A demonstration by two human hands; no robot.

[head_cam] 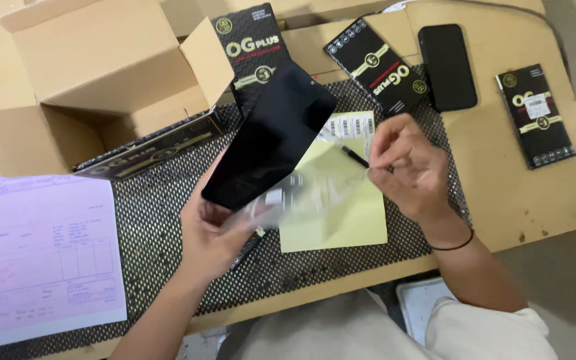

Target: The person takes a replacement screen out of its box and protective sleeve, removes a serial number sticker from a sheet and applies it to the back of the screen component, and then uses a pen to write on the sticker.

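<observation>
My left hand point(209, 235) grips the lower end of a black smartphone point(271, 137), held tilted over a black perforated mat point(155, 240). A clear plastic film point(318, 190) stretches from the phone's lower edge to my right hand point(405, 167), which pinches its far edge between thumb and fingers. The film is blurred. Under it lies a pale yellow sheet point(341, 213) with a white barcode sticker point(348, 125) at its top. A thin dark pen-like stick point(355, 157) lies on the yellow sheet beside my right fingers.
An open cardboard box point(101, 60) stands at the back left, with black flat packets inside point(148, 152). More black packets point(378, 63) point(535, 113) and a second black phone point(447, 67) lie on the wooden table point(521, 193). A printed paper form point(35, 247) lies at left.
</observation>
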